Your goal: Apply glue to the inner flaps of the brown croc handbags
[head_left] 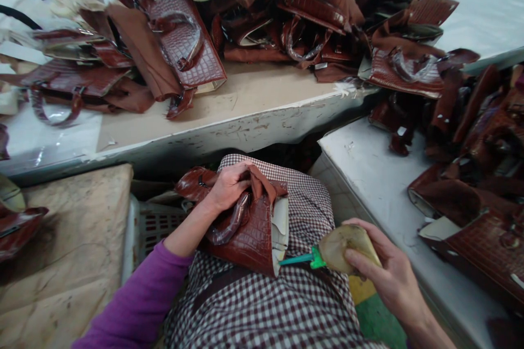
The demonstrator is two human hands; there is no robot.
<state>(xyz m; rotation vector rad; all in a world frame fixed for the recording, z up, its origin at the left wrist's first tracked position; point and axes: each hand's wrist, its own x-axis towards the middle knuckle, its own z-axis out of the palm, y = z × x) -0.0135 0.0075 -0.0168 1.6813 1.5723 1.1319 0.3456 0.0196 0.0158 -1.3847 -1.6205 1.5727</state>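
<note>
On my lap, over a checked apron (pixel 262 305), lies a brown crocodile-patterned handbag (pixel 249 240), tilted with its pale open end facing right. My left hand (pixel 231 182) is closed on the brown lining fabric at the top of this bag. In my right hand (pixel 380 262) is a squeeze bottle (pixel 347 248) of yellowish, cloudy plastic. Its green cap and thin teal nozzle (pixel 297 258) point left, with the tip at the lower edge of the bag's pale open end. Whether anything flows from the tip I cannot tell.
A long bench (pixel 229 98) ahead carries a pile of brown handbags (pixel 286 16). More bags (pixel 470 196) lie on the white table (pixel 360 174) at right. A stained, paper-covered table (pixel 69 245) stands at left, beside a white plastic basket (pixel 159 223).
</note>
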